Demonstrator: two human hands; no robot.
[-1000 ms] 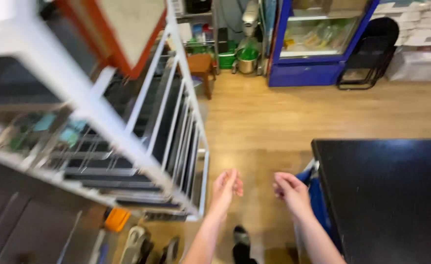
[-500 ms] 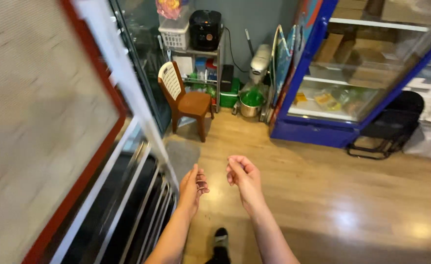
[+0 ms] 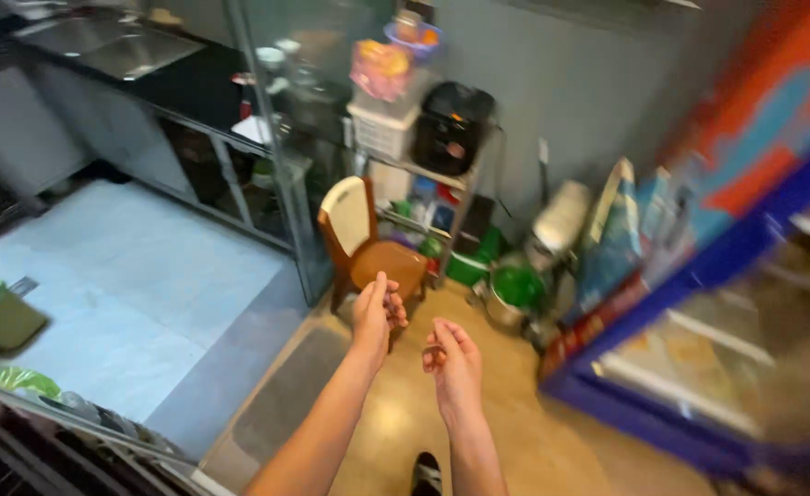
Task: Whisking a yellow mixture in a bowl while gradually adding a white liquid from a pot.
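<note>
2 empty hands, left hand [image 3: 376, 314], right hand [image 3: 453, 362], fingers seemingly loosely curled, above wooden chair [image 3: 368, 248].

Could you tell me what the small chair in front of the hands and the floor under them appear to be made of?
The chair looks like reddish-brown wood with a glossy varnish, and its backrest panel is cream, perhaps padded. The floor looks like tan wood or laminate planking with a sheen, since it reflects light near the left hand.

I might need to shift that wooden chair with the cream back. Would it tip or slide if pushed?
The wooden chair looks rigid, with a solid brown seat, so it should not flex. It is small, so probably light. Its legs stand on smooth wooden floor, so a low push would likely slide it; a push high on the backrest might tip it.
</note>
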